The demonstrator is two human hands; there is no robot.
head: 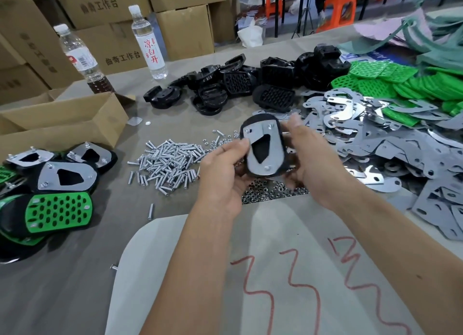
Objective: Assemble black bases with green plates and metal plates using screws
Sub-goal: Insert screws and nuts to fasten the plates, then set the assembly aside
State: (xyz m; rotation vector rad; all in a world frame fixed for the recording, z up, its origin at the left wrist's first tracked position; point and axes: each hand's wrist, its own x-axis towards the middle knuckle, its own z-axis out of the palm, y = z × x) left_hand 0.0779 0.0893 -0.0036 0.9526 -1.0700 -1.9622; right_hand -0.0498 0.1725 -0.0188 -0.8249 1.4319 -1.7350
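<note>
The unit (263, 149) is held up over the middle of the table (75, 272), above the nuts (270, 193), between both hands. It reads as light and rigid: a hard black base with a thin steel plate (274, 144) lying flat on it. The plate's edges and the protruding screw ends look sharp enough to catch skin, so the rounded plastic rim is judged the safer hold, as it is taken now. Smooth plastic may slip; a two-sided grip seems prudent.

Appearance: the base is oval, and the plate on the face towards the viewer has a dark, roughly triangular cut-out at its centre. Three screw points show, two at the upper corners and one at the bottom. Whether a green plate sits on the far face cannot be told.

The left hand (223, 166) grips the unit's left edge, thumb on the plate, fingers curled behind. The right hand (308, 156) holds the right edge; its fingertips are blurred, so the exact grip is unclear.

Outward: screws (165, 164) lie heaped left of the unit. Finished units (57, 184) are stacked at the left edge. Black bases (238, 84) are piled towards the far edge, and loose metal plates (375, 139) and green plates (390, 84) spread to the right.
</note>
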